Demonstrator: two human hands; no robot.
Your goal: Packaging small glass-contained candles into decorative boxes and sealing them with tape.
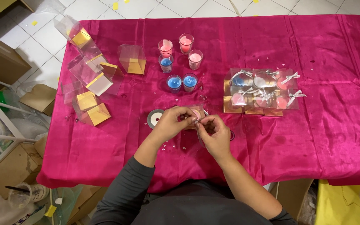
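Brightness: you are working under even, bright indoor light; nothing sits in deep shade.
Source: it seems to fall from overhead, since shadows stay short.
Shadows: soft ones lie under your left hand [172, 121] and right hand [214, 132] at frame centre.
Glare: the pink cloth [313, 137] shows a satin sheen along its folds; the clear boxes [92, 79] at upper left catch pale reflections.
Sharpness: centre is crisp; your fingers look slightly soft.
Edges: mild wide-angle bending at the frame corners.

dark grey long sleeves, bare hands
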